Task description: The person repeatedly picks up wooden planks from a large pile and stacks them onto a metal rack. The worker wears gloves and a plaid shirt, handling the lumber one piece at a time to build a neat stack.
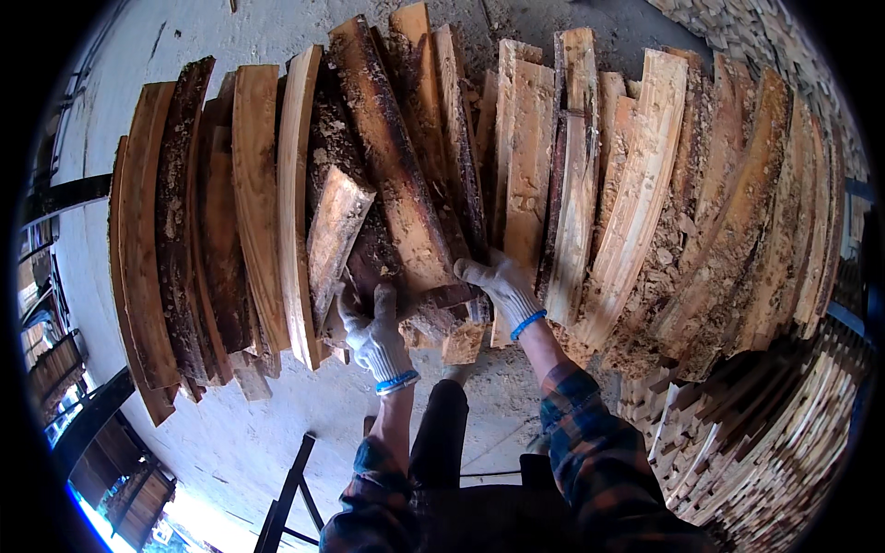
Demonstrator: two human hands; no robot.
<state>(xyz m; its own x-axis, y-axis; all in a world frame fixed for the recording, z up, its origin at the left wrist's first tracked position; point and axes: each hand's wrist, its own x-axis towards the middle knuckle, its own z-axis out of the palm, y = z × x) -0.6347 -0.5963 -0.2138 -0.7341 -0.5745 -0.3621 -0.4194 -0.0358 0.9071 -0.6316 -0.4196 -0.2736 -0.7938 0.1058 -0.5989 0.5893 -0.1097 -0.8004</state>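
Both my hands wear pale knit gloves with blue cuffs and are at the near ends of rough wooden slabs. My left hand [376, 343] has its thumb and fingers apart, beside the lower end of a short, light wood piece [338, 221] and a dark bark-covered slab [376, 253]. My right hand [501, 288] is closed at the lower right edge of a wide slab [396, 157] with dark bark along one side; its fingertips are partly hidden. Between the hands lies a short dark bark-covered piece [447, 296].
Many slabs lie side by side in a wide row, including pale ones [636, 194] and crumbly, chip-covered ones [728, 230] at right. Stacked thin strips [765, 452] fill the lower right. A dark metal frame [288, 493] stands at the lower left on a grey floor [212, 461].
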